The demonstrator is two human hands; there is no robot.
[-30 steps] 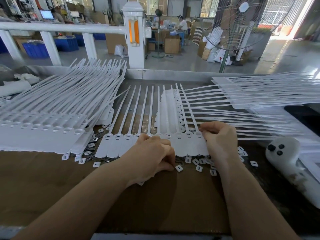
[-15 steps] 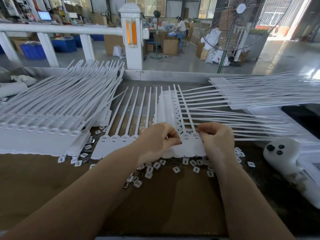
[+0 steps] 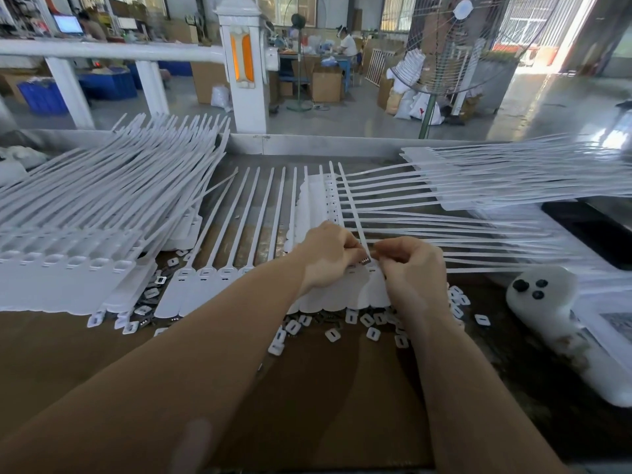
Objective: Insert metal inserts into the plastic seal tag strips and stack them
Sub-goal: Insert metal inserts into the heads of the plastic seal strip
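Both hands, left hand (image 3: 328,258) and right hand (image 3: 408,271), pinch a metal insert (image 3: 365,261) at the seal tag strip (image 3: 219,285) mid-counter, probably seating it. Finished stack (image 3: 68,268) sits left; loose inserts (image 3: 342,328) remain.

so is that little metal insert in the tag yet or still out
Still out: the small toothed metal insert shows between the left hand and right hand, above the white plastic tag strip.

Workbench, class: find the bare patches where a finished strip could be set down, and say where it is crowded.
Free: the brown cardboard near the front edge, left of the left hand and its forearm. Crowded: the stacked strips far left, the loose inserts before the working strip, and the strips fanned right.
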